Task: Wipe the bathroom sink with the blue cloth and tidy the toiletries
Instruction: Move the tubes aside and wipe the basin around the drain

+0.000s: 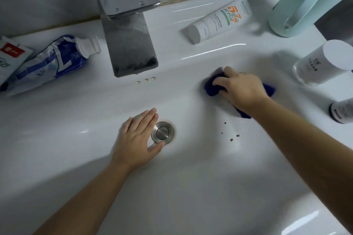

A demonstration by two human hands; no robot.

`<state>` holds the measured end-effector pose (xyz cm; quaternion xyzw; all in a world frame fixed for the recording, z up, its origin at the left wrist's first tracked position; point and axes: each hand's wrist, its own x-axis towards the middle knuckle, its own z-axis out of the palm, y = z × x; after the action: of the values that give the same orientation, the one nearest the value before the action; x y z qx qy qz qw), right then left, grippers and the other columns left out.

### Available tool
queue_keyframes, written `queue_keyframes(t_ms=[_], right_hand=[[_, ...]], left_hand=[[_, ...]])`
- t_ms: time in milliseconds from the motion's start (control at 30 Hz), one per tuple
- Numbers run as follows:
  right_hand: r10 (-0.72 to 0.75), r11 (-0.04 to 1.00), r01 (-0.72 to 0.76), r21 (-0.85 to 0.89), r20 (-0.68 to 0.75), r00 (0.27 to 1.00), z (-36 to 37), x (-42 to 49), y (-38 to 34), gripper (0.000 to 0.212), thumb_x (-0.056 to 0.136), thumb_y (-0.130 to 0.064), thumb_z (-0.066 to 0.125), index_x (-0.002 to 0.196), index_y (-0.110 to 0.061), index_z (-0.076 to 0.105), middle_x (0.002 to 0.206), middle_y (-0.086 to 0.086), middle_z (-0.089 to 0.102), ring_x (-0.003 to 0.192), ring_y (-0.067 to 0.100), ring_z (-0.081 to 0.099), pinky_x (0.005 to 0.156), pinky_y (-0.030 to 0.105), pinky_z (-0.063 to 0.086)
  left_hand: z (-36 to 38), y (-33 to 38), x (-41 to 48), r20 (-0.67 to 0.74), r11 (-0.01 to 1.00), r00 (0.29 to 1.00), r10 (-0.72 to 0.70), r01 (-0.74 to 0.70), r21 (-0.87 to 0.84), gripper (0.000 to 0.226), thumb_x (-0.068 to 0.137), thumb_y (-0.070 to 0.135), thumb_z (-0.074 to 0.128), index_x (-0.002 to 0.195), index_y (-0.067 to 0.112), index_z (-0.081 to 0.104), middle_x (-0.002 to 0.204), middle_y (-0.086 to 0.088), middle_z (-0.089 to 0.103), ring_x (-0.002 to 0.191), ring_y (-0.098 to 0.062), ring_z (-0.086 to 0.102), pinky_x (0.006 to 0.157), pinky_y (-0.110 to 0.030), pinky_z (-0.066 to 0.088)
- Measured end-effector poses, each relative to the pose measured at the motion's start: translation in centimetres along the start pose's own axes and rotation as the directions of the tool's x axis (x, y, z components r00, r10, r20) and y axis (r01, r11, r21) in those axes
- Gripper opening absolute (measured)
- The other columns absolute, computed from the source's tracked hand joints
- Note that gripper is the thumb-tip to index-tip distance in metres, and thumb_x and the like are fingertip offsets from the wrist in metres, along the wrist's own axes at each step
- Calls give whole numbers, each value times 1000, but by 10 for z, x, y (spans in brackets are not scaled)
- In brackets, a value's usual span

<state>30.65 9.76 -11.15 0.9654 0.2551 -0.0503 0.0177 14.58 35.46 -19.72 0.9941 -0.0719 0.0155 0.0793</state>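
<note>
white sink [76,112], r hand [241,91] gripping blue cloth [210,87] stretched left-right, l hand [136,139] flat by drain [163,132]

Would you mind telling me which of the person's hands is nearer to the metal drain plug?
Left. The left hand lies right beside the drain plug, thumb at its rim; the right hand is well apart, up the right side of the basin, on the blue cloth.
</note>
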Motion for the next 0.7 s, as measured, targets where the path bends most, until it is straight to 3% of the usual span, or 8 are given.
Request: queue_keyframes(t_ms=[67,167,267,400,467,567,633,700], right_hand=[[-39,999,39,3,-7,999,15,-16,8,32,90,-21,53,122,-19,57,114,14,50,85,37,56,63,40,46],[-220,951,211,228,13,975,40,-65,-18,35,76,-19,69,110,-15,62,100,12,60,71,32,62,54,32,48],[-437,885,437,157,-38,899,51,-72,-15,34,69,-23,69,102,-18,60,88,9,63,60,28,61,44,26,45],[-51,994,70,84,-202,978,45,-5,-13,26,74,-12,68,99,-9,61,85,18,59,55,36,56,43,35,44],[-179,970,208,129,-205,962,58,-25,-24,26,79,-24,54,103,-14,56,88,16,59,57,35,57,43,34,46],[-582,784,591,191,-106,806,65,-89,-18,31,80,-34,47,107,-19,48,95,5,52,62,29,60,43,27,47],[-632,758,639,135,-94,769,59,-79,-4,29,81,-31,47,106,-17,49,94,6,52,64,29,59,44,28,48],[-454,886,462,36,-132,881,56,-42,-6,29,81,-29,49,106,-14,51,91,13,58,62,34,59,47,32,48]], left_hand=[[1,-1,0,-12,1000,1000,11,-11,4,68,84,57,36,132,12,51,144,1,40,131,-12,35,102,-37,29],[2,-2,0,-22,1000,1000,12,-12,-2,68,80,55,41,131,12,52,144,1,40,130,-13,37,101,-38,31],[3,-2,0,-36,1000,999,24,-24,5,68,80,55,42,130,11,53,144,1,41,130,-13,38,101,-37,31],[7,-2,0,-56,1000,998,14,-14,3,68,79,55,44,131,12,53,143,1,42,129,-12,38,102,-36,29],[7,-3,1,-73,1000,997,22,-21,6,68,79,55,44,130,11,53,143,1,42,129,-13,39,101,-36,30],[6,-2,1,-72,1000,997,30,-29,7,67,80,55,43,129,10,53,142,0,43,128,-15,41,100,-37,31],[5,-1,1,-67,1000,998,20,-20,4,68,80,55,42,129,10,54,142,-1,43,128,-15,41,100,-37,31],[5,0,1,-63,1000,998,9,-9,-1,68,79,55,43,129,10,54,142,-1,43,128,-15,41,100,-38,31]])
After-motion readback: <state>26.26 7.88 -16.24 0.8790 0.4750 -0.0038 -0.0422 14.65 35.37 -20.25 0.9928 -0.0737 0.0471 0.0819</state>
